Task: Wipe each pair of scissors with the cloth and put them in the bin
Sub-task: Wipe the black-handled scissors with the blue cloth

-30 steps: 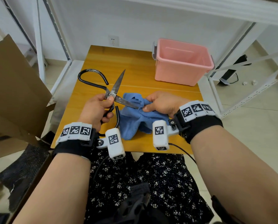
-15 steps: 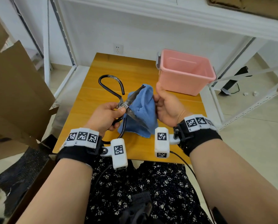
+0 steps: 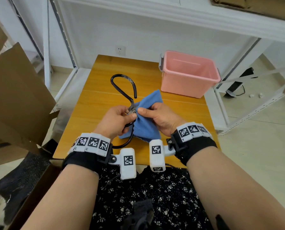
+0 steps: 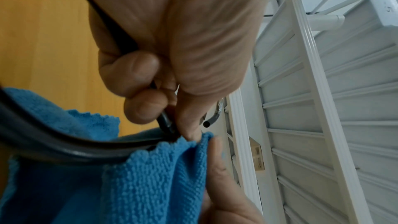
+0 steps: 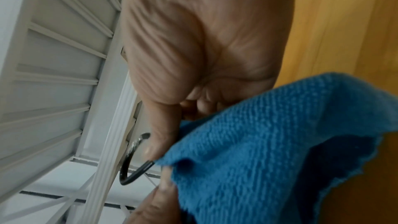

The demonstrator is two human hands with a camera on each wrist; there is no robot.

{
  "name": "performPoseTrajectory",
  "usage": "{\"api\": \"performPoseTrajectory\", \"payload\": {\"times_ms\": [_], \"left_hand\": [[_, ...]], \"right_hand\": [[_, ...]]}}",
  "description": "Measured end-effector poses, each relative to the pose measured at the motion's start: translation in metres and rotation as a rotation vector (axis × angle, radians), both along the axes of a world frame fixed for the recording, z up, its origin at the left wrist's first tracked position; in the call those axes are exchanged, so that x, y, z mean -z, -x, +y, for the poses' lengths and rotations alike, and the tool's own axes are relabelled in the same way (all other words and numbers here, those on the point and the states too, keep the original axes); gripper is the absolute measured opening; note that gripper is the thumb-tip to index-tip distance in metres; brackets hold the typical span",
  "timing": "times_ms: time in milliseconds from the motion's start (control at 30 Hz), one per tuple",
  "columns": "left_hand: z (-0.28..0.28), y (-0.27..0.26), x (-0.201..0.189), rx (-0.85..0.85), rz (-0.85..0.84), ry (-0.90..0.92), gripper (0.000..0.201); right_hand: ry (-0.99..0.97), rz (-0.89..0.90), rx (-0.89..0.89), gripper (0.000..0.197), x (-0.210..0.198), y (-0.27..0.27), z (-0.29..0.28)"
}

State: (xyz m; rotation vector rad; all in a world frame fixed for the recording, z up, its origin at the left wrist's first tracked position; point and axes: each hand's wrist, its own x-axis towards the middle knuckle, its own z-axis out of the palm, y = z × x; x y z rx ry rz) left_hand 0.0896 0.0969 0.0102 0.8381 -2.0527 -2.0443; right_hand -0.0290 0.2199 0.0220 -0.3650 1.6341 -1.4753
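A pair of black-handled scissors (image 3: 122,85) is held above the wooden table (image 3: 105,100). My left hand (image 3: 117,119) grips them at the pivot, its fingers curled round the lower handle (image 4: 64,146). My right hand (image 3: 156,117) pinches the blue cloth (image 3: 149,103) folded over the blades, thumb beside the pivot. The blades are hidden inside the cloth (image 5: 269,142). One handle loop (image 5: 129,173) shows past the right thumb. The pink bin (image 3: 188,72) stands at the table's far right, apparently with nothing inside.
A cardboard sheet (image 3: 14,90) leans at the left of the table. White shelf frames (image 3: 58,39) stand behind and on both sides. A wall socket (image 3: 120,50) is behind the table. My lap in dark floral fabric (image 3: 146,196) is below the front edge.
The scissors went from open wide with bare blades to blades covered by the cloth. My right hand moved in from the cloth's far edge to the pivot, next to my left thumb.
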Motion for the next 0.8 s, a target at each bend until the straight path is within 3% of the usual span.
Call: {"api": "performPoseTrajectory", "payload": {"times_ms": [200, 300, 400, 567, 800], "left_hand": [[-0.004, -0.002, -0.001, -0.008, 0.017, 0.033, 0.015], [-0.008, -0.003, 0.001, -0.068, 0.040, -0.010, 0.013], [-0.010, -0.005, 0.002, -0.084, 0.055, -0.033, 0.009], [-0.004, -0.006, 0.003, -0.092, 0.077, -0.095, 0.009], [-0.011, -0.006, 0.004, -0.121, 0.068, -0.099, 0.017]], "right_hand": [[-0.004, -0.001, 0.208, 0.028, 0.010, 0.006, -0.001], [-0.005, -0.027, 0.275, 0.020, 0.012, 0.009, 0.001], [-0.058, -0.005, 0.201, 0.007, 0.014, 0.007, 0.004], [-0.133, 0.007, 0.032, 0.011, 0.014, 0.001, 0.006], [0.161, -0.165, 0.216, 0.017, 0.010, 0.004, 0.008]]}}
